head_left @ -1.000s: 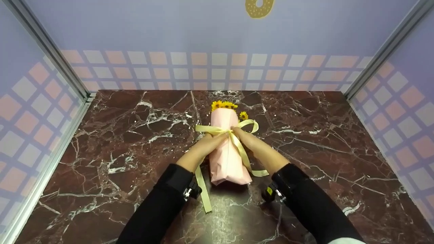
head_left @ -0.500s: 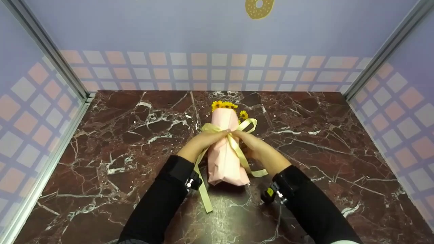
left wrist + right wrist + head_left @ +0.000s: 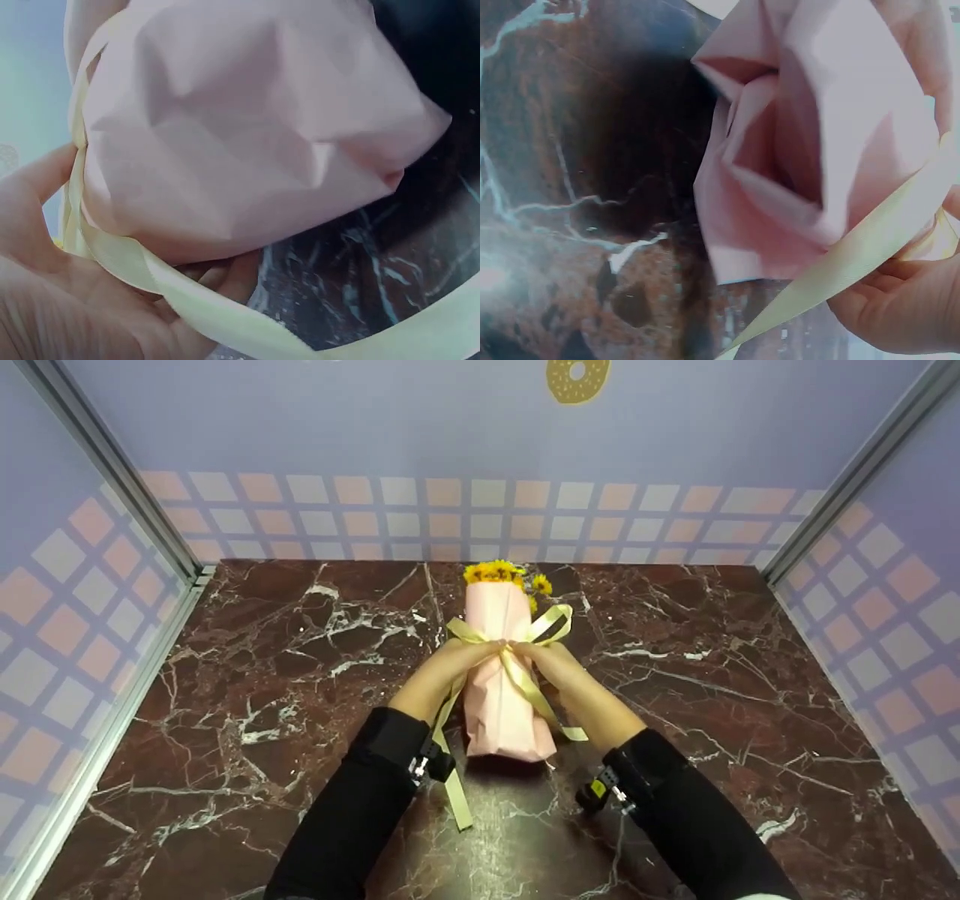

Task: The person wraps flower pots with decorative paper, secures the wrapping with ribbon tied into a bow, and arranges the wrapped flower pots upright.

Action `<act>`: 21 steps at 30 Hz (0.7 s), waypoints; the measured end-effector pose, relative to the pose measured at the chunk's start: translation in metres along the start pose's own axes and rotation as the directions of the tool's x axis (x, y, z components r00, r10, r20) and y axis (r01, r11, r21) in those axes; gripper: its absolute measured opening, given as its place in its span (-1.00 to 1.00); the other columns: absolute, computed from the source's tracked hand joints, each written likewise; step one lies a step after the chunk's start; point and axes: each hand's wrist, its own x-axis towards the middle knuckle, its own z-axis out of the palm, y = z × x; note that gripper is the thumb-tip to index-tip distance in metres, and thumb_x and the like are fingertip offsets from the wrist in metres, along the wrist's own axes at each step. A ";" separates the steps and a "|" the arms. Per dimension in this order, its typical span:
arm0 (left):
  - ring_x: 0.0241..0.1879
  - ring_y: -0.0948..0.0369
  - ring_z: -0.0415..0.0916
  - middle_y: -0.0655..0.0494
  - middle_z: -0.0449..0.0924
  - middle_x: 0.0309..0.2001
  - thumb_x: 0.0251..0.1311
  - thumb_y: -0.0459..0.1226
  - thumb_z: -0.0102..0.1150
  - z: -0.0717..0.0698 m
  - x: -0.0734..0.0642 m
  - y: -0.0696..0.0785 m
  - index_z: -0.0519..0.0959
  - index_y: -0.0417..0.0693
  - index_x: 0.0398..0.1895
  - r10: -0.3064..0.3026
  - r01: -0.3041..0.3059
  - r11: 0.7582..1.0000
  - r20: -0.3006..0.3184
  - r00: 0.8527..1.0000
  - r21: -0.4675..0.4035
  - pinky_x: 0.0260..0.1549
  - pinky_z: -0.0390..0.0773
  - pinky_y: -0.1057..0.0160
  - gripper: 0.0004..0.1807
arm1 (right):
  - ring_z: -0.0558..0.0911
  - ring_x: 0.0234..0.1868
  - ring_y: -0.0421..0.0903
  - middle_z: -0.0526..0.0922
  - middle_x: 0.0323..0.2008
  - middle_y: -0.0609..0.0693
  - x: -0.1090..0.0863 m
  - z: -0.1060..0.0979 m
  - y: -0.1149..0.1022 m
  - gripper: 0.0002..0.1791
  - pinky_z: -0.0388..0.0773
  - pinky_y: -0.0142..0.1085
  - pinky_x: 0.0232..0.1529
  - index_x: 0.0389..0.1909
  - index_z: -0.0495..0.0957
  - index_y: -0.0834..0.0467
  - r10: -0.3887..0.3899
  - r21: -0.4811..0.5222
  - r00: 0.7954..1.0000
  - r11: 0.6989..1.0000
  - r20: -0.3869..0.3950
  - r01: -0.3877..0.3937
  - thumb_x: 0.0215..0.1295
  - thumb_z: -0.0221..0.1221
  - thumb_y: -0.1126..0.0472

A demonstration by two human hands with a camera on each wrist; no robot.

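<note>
A bouquet wrapped in pink paper (image 3: 499, 712) is in the middle of the head view, its yellow flowers (image 3: 491, 572) pointing to the far wall. A pale yellow ribbon (image 3: 527, 682) is tied round its waist in a bow, with long tails trailing down both sides. My left hand (image 3: 450, 664) curls round the bouquet from the left and my right hand (image 3: 559, 667) from the right. Both thumbs meet at the bow's knot. In the left wrist view, fingers (image 3: 244, 277) reach under the paper. The right wrist view shows the folded paper bottom (image 3: 780, 172).
The bouquet is over a dark red marbled table (image 3: 225, 720). A back wall (image 3: 337, 427) with pastel squares and two side walls enclose the table. One ribbon tail (image 3: 456, 802) hangs towards the near side, beside the left wrist camera (image 3: 431, 761).
The bouquet has shifted a little away from me, its flower end now nearer the back wall. My thumbs have come together over the knot, and the left part of the bow has bent upward.
</note>
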 end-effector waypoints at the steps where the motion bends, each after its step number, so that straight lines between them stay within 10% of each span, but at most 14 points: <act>1: -0.04 0.03 0.57 -0.15 0.59 0.01 0.23 -0.16 0.27 0.000 -0.001 0.003 0.47 -0.30 0.17 -0.001 0.001 1.000 0.000 1.000 0.001 0.04 0.53 0.18 -0.47 | 0.54 -0.58 -0.19 0.51 -0.66 -0.09 -0.001 -0.001 -0.003 -0.70 0.55 -0.32 -0.46 -0.53 0.53 0.13 -0.011 -0.017 1.000 1.000 -0.007 0.010 0.25 0.22 0.00; 6: -0.03 0.05 0.55 -0.07 0.62 -0.04 0.24 -0.09 0.26 -0.001 -0.009 0.012 0.56 -0.20 0.05 0.006 -0.007 0.996 0.005 1.000 0.086 0.16 0.40 0.15 -0.57 | 0.40 -0.72 -0.24 0.38 -0.79 -0.12 -0.007 -0.007 -0.018 -0.60 0.46 -0.36 -0.57 -0.65 0.45 0.08 -0.059 -0.136 0.998 0.989 -0.012 0.056 0.28 0.21 -0.05; 13: 0.09 -0.01 0.48 -0.16 0.52 0.09 0.20 -0.15 0.32 0.000 -0.005 0.018 0.47 -0.26 0.16 0.140 -0.134 0.982 -0.032 0.990 0.130 0.19 0.38 0.12 -0.46 | 0.29 -0.73 -0.28 0.29 -0.72 -0.16 -0.016 -0.015 -0.034 -0.63 0.29 -0.45 -0.69 -0.14 0.50 0.20 -0.160 -0.207 0.987 0.965 0.013 0.159 0.32 0.20 -0.04; 21: 0.07 -0.03 0.49 -0.20 0.53 0.08 0.08 -0.27 0.43 0.003 -0.002 0.029 0.44 -0.34 0.17 0.248 -0.237 0.963 -0.082 0.965 0.127 0.12 0.46 0.13 -0.39 | 0.54 -0.51 -0.22 0.60 -0.37 0.02 -0.012 -0.020 -0.039 -0.59 0.50 -0.43 -0.52 0.10 0.46 0.34 -0.434 -0.063 0.900 0.898 0.046 0.436 0.29 0.26 0.26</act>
